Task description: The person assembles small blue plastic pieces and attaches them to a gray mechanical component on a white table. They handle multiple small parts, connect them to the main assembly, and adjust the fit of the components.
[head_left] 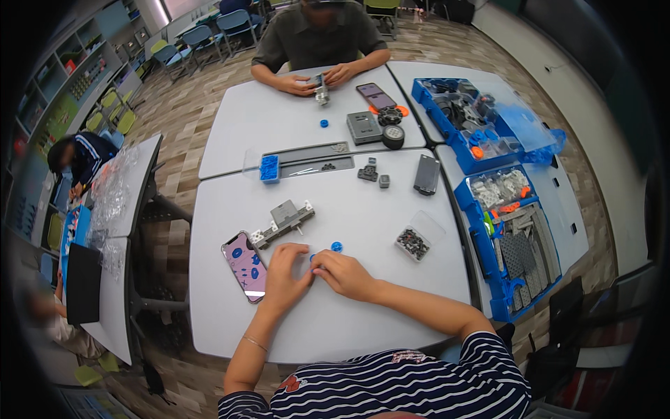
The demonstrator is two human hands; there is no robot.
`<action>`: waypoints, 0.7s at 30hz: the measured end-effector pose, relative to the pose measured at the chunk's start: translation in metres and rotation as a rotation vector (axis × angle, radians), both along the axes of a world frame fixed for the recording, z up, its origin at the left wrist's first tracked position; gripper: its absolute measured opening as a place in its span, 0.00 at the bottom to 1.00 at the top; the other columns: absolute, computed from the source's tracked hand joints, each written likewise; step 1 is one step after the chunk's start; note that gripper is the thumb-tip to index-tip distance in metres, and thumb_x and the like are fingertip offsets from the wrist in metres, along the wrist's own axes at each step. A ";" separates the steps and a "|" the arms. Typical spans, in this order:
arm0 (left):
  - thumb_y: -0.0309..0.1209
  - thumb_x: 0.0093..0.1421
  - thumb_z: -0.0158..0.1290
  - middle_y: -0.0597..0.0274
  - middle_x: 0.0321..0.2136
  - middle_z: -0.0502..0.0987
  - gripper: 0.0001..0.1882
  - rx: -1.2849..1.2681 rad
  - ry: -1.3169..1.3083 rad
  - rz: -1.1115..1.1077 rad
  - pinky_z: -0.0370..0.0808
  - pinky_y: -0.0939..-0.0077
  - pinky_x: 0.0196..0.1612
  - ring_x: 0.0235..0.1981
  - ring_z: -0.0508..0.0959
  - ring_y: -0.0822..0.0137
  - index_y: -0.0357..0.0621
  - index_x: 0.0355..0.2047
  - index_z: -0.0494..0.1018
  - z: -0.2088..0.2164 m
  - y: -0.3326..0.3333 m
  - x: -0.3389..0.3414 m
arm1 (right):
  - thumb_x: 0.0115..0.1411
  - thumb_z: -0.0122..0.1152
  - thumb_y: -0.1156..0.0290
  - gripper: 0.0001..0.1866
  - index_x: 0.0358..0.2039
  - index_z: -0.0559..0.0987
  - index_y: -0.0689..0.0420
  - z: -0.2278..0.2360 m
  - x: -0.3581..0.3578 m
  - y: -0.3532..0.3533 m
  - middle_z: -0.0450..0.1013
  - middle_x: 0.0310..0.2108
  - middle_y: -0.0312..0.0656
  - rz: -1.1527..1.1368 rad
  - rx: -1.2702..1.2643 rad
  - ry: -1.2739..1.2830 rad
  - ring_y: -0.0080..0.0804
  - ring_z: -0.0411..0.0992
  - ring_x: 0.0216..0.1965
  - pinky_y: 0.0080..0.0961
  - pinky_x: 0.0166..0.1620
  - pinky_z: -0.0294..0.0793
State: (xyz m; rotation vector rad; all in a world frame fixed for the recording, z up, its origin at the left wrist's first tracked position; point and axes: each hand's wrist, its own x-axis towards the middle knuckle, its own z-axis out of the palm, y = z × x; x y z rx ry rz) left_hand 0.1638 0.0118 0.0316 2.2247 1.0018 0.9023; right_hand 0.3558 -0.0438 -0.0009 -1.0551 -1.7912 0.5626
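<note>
My left hand and my right hand meet over the near part of the white table, fingers bent and fingertips together. Between them shows a bit of a small blue plastic piece, mostly hidden by the fingers. Just beyond my right hand lies a round blue piece. Left of my left hand rests a phone with blue part pictures on its screen. Behind the phone sits a grey and white block assembly with a thin pin sticking out.
A clear-lidded box of dark small parts stands at right. Farther off are a blue box of pins, a grey tray and a dark grey block. Blue parts cases flank the table; across it, a person holds an assembly.
</note>
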 end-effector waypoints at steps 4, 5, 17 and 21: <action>0.21 0.53 0.66 0.53 0.49 0.82 0.19 0.170 0.012 0.055 0.76 0.63 0.56 0.52 0.80 0.53 0.39 0.45 0.79 0.044 0.002 -0.011 | 0.67 0.64 0.73 0.06 0.39 0.75 0.59 -0.009 -0.002 0.009 0.75 0.38 0.43 0.018 0.108 -0.071 0.45 0.74 0.41 0.39 0.45 0.75; 0.19 0.53 0.65 0.54 0.47 0.82 0.17 0.136 -0.033 0.117 0.76 0.64 0.55 0.49 0.80 0.54 0.39 0.45 0.79 0.061 -0.006 -0.014 | 0.67 0.64 0.73 0.06 0.39 0.75 0.59 -0.009 -0.002 0.010 0.75 0.37 0.42 0.015 0.121 -0.103 0.44 0.74 0.41 0.38 0.45 0.75; 0.19 0.62 0.60 0.66 0.39 0.85 0.11 0.177 -1.096 -0.914 0.79 0.69 0.42 0.35 0.83 0.70 0.49 0.41 0.84 0.265 -0.129 0.013 | 0.66 0.64 0.75 0.05 0.37 0.75 0.58 -0.008 0.000 0.013 0.75 0.38 0.40 0.022 0.171 -0.061 0.41 0.71 0.42 0.36 0.48 0.73; 0.16 0.61 0.58 0.65 0.37 0.85 0.11 0.038 -1.114 -1.133 0.79 0.69 0.36 0.32 0.82 0.69 0.46 0.38 0.84 0.272 -0.121 0.030 | 0.66 0.65 0.75 0.05 0.37 0.75 0.58 -0.006 0.000 0.012 0.74 0.38 0.40 0.028 0.154 -0.035 0.42 0.70 0.43 0.36 0.48 0.73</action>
